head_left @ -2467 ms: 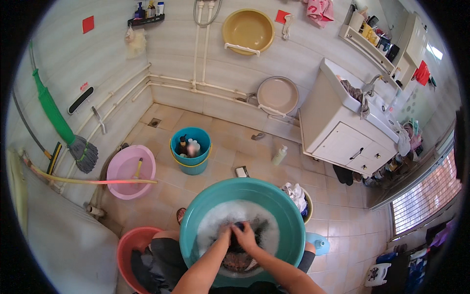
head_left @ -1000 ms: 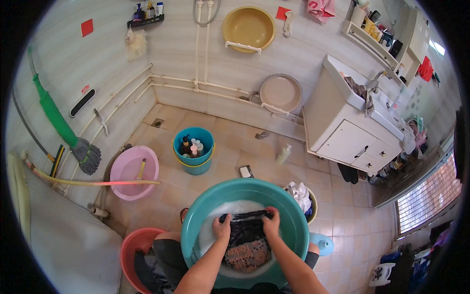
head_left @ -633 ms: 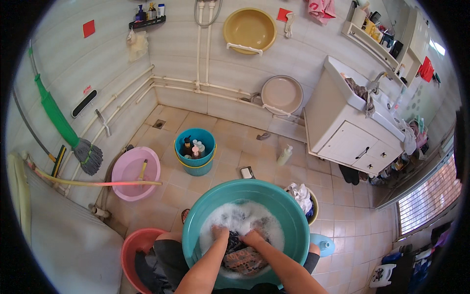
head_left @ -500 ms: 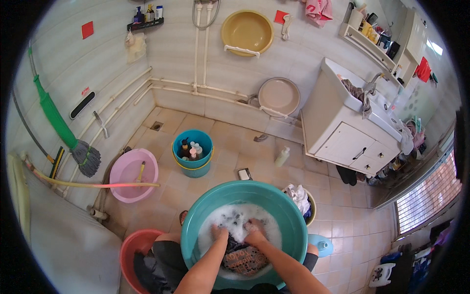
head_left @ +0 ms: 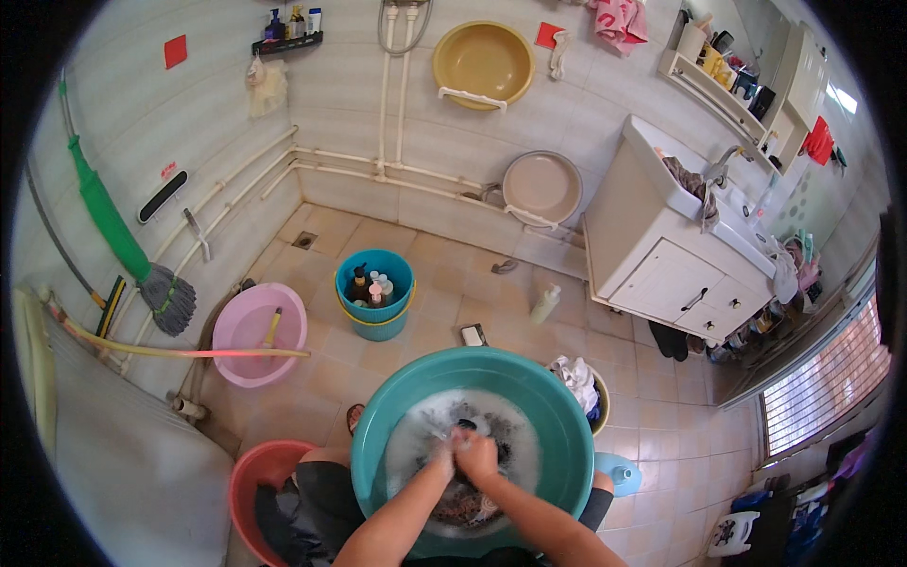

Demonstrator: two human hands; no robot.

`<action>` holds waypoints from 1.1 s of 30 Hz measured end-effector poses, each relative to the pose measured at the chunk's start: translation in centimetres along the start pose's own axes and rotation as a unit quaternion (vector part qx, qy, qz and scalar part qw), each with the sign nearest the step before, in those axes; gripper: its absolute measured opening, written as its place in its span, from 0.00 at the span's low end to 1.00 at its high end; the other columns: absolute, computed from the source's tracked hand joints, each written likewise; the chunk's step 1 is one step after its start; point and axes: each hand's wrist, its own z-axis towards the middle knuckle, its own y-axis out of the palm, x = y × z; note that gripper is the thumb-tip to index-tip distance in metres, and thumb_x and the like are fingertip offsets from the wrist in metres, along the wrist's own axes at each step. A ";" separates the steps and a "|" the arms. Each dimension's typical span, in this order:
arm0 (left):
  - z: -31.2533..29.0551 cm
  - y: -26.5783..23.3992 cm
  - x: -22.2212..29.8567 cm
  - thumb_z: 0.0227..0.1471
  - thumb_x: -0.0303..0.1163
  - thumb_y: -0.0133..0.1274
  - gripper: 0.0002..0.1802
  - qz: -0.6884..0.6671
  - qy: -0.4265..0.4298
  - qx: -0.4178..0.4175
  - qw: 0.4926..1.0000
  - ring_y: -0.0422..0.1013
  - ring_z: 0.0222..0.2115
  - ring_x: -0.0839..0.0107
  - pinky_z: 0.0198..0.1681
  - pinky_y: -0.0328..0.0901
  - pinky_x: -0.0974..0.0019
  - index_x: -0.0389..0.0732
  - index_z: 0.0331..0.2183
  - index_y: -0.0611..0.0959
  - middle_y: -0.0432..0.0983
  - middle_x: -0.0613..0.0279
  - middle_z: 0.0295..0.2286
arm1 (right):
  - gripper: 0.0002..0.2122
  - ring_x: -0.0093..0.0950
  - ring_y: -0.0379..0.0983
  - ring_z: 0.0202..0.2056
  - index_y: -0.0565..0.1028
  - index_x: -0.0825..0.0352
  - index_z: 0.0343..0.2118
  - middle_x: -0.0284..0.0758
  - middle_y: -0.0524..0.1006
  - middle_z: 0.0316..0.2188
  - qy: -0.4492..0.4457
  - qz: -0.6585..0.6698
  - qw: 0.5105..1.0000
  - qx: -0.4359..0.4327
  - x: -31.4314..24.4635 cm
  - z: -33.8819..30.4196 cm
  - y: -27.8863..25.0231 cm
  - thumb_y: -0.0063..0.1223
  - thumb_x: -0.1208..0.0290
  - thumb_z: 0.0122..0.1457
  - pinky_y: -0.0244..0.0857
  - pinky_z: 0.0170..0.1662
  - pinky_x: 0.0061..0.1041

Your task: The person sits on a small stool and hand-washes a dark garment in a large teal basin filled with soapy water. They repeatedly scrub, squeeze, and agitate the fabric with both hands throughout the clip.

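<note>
The left grip (head_left: 440, 450) and the right grip (head_left: 477, 455) are pressed together near the middle of the large green basin (head_left: 567, 425), with fingers curled in on a bunched part of the dark garment (head_left: 461, 506); the exact finger placement is blurred on the left side. A dark fold is seen just beyond the knuckles, while a brownish patterned part of the garment is spread in the water directly below the wrists, on the near side of the grip. The grip is surrounded by white suds (head_left: 408, 458), by which much of the cloth is hidden. Beyond the basin's far rim, straight ahead of the grip, a white block (head_left: 470, 335) is set in a dark holder on the floor. Farther ahead and to the left of the grip, a blue bucket (head_left: 377, 328) is filled with bottles, and beyond it to the left a pink tub (head_left: 236, 326) is crossed by a yellowish hose (head_left: 170, 353). A red basin (head_left: 244, 477) with dark cloth in it is placed left of the grip, while white cloth (head_left: 574, 378) and a light blue container (head_left: 621, 474) are seen to its right, outside the green basin.
</note>
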 end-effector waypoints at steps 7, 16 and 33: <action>1.7 -0.7 -0.7 0.47 0.38 0.44 0.17 -0.056 -0.031 -0.080 0.995 0.66 0.34 0.67 0.38 0.60 0.67 0.35 0.34 0.75 0.71 0.58 0.33 | 0.12 0.46 0.68 0.22 0.74 0.68 0.19 0.48 0.69 0.16 -0.107 0.030 0.993 -0.031 -1.5 -1.6 -1.0 0.46 0.64 0.48 0.62 0.25 0.37; 0.0 1.2 3.8 0.42 0.42 0.54 0.22 0.168 0.152 0.109 0.968 0.66 0.32 0.65 0.34 0.60 0.64 0.33 0.35 0.73 0.70 0.54 0.32 | 0.18 0.44 0.67 0.31 0.74 0.69 0.25 0.47 0.72 0.27 0.210 0.044 0.962 0.170 9.9 4.1 -1.5 0.46 0.54 0.50 0.60 0.35 0.37; 2.3 -1.5 1.3 0.43 0.45 0.50 0.21 -0.175 -0.192 -0.153 0.953 0.68 0.30 0.63 0.33 0.63 0.61 0.38 0.34 0.74 0.71 0.57 0.30 | 0.11 0.38 0.70 0.30 0.71 0.65 0.29 0.43 0.72 0.26 -0.045 0.119 0.986 -0.109 -2.8 -2.5 -1.8 0.51 0.64 0.46 0.63 0.34 0.31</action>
